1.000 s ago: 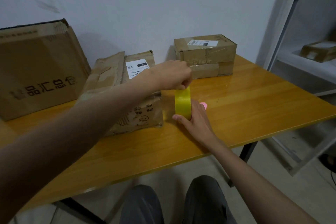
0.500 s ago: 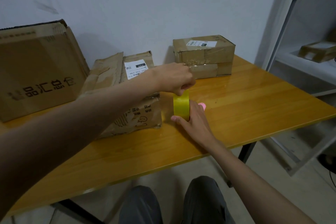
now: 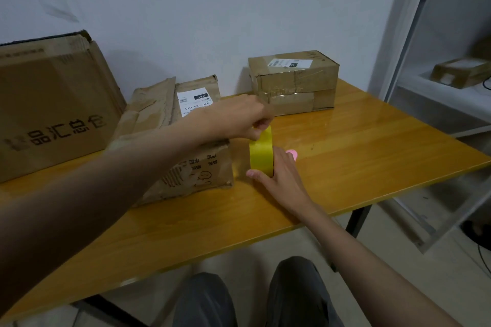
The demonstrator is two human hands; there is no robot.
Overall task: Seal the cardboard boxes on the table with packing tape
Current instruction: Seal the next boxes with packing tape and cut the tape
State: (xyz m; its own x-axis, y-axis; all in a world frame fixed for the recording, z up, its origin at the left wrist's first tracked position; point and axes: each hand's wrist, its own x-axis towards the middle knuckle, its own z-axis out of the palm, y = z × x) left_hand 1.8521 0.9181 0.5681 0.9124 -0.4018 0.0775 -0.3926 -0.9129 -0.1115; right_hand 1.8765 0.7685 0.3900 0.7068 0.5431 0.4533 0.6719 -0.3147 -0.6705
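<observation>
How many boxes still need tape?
The small box at the back already wears shiny clear tape, so it looks done. Now the right hand steadies the yellow tape roll upright on the table while the left hand pinches its top edge. The crumpled middle box and the big printed box look unsealed.

Off the bench's right edge stands a white metal shelving rack; one small brown parcel sits on its shelf. Scraps of clear tape cling to the pale wall behind.
</observation>
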